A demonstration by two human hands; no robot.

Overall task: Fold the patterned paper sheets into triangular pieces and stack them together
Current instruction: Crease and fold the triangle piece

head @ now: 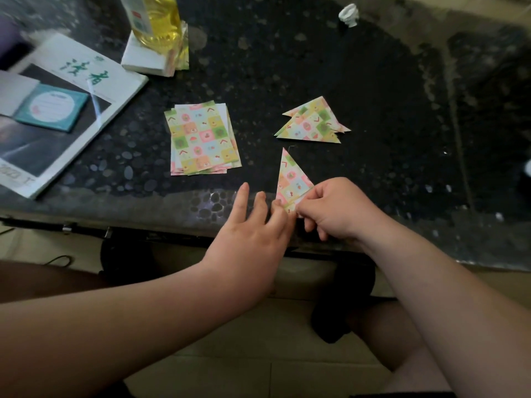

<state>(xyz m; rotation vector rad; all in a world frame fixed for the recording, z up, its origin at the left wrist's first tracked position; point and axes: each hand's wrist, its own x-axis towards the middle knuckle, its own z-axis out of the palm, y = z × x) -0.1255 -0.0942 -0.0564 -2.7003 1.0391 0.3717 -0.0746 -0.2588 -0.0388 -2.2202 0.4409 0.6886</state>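
My right grip [326, 206] pinches the near corner of a triangle [291, 175] at the near edge of the surface [287, 53]. My left grip [253, 225], fingers straight, touches its left edge. Flat sheets [202, 139] lie left, and a folded pile [311, 123] lies farther right.

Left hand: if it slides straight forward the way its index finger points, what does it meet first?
Probably bare table first: the left hand points into the gap between the flat sheet stack and the folded triangle pile. It could graze the stack's near right corner.
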